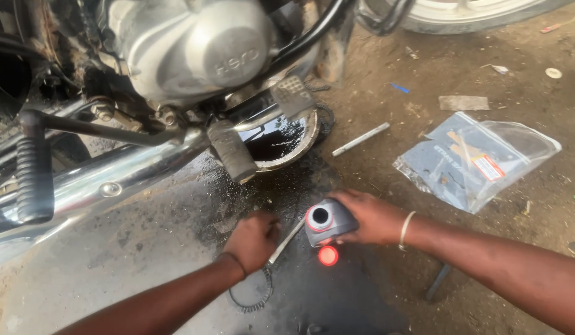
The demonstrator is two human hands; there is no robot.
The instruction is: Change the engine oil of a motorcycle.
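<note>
Bottle: grey plastic oil bottle (329, 222) with a red-ringed open mouth, lying on its side on the oil-darkened ground at about five o'clock from the drain pan.
Right hand: right hand (374, 216) wraps the bottle's body from the three o'clock side, fingers curled close around it.
Cap: small round red cap (328, 255) on the ground just at six o'clock of the bottle mouth, apart from both hands.
Left hand: left hand (253, 239) closed in a fist around one end of a slim silver metal tool (287, 241), at nine o'clock of the bottle.
Ring: thin black rubber ring (256, 298) lying under the left wrist.
Pan: round metal pan of black oil (281, 138) beneath the silver motorcycle engine case (194, 43).
Footpeg: black rubber footpeg (233, 151) overlapping the pan's nine o'clock rim.
Bag: clear plastic bag (479, 158) at two o'clock of the right hand, well apart.
</note>
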